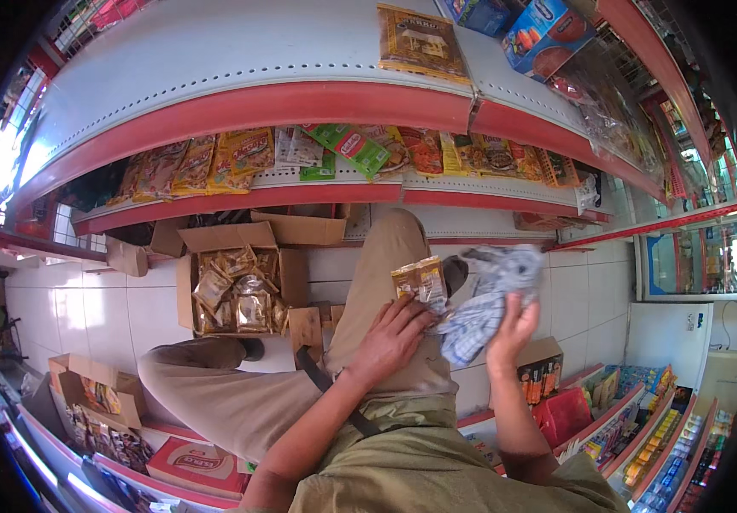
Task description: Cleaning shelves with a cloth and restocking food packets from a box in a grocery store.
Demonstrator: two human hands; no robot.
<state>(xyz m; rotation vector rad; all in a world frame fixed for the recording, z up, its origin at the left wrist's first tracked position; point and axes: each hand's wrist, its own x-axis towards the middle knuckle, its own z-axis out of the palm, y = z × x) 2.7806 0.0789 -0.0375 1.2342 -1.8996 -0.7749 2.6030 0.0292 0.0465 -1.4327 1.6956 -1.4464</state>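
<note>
My left hand (394, 336) holds a small brown and gold sachet pack (421, 281) above my right thigh. In my right hand (514, 330) is a blue-and-white checked cloth (493, 298), blurred and bunched up, its lower left part close to the pack. Whether cloth and pack touch I cannot tell. On the floor to the left stands an open cardboard box (292, 276), filled with similar brown and gold sachets (240, 288). A larger brown pack (421, 42) lies on the upper shelf straight ahead.
Red-edged metal shelves (278, 106) curve across the front, the lower one lined with seasoning packets (240, 160). Blue boxes (548, 38) stand at upper right. Behind me are a red carton (195, 463), a box of packets (99, 391) and shelves of bottles (656, 455).
</note>
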